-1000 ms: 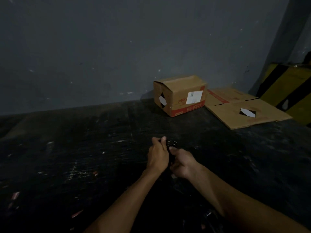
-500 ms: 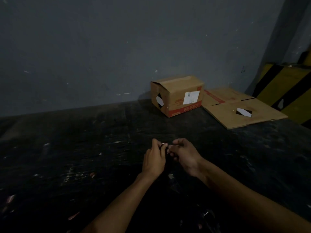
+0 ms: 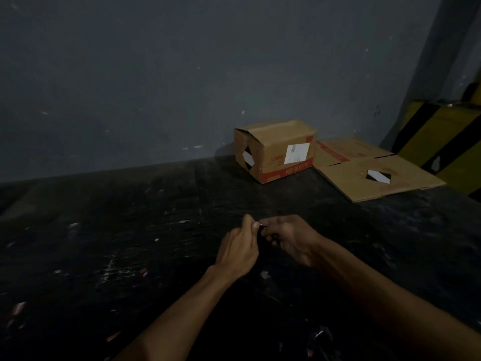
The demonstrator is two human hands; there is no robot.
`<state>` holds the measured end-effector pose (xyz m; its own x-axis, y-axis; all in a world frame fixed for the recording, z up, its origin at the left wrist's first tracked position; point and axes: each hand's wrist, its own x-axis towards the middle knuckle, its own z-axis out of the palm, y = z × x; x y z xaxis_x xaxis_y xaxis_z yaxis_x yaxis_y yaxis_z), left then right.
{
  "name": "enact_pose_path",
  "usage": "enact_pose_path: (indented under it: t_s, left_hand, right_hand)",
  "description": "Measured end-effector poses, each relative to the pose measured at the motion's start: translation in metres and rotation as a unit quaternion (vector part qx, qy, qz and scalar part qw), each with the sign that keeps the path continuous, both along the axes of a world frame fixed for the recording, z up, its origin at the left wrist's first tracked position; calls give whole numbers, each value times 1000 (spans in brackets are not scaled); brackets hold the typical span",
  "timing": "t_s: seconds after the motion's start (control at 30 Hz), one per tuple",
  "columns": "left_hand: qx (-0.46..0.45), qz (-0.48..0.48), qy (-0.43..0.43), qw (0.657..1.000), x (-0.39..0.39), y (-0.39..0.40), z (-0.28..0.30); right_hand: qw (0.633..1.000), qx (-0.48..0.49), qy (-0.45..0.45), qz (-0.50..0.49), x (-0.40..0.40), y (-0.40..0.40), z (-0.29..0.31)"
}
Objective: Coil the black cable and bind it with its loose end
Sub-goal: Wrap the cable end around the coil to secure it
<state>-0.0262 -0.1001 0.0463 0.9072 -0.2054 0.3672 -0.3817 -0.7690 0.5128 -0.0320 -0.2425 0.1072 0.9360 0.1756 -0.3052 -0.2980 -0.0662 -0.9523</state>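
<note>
Both hands meet over the dark table, fingertips almost touching. My left hand (image 3: pixel 240 247) has its fingers curled and pinches the black cable (image 3: pixel 261 234), which shows only as a dark sliver with a small glint between the hands. My right hand (image 3: pixel 290 237) curls its fingers round the same bundle from the right. Most of the cable is hidden by the hands and lost against the black surface.
A closed cardboard box (image 3: pixel 274 149) stands at the back against the grey wall. Flattened cardboard (image 3: pixel 374 173) lies to its right. A yellow and black striped block (image 3: pixel 447 147) sits at the far right. The black table (image 3: pixel 130 243) is scuffed with small scraps.
The coil with light glints showed above the hands a second ago; now the hands have closed round it and little of it shows. My right hand rose level with the left.
</note>
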Motion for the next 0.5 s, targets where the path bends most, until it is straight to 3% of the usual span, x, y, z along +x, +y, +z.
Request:
enact_pose_path:
  t_s: [0.13,0.27,0.37,0.5]
  left_hand:
    - [1,-1,3,1000,2,0,3]
    - [-27,-11,15,999,4,-2,7]
    - [-48,-20,24,998,8,-2,10]
    - [-109,-48,54,991,14,-1,13]
  right_hand:
    - [985,-130,-110,11,0,-6,-7]
    - [912,-299,-280,22,5,-10,-20]
    - [885,-321,-334,34,7,-12,-24]
    - [909,-273,-314,14,9,-12,-24]
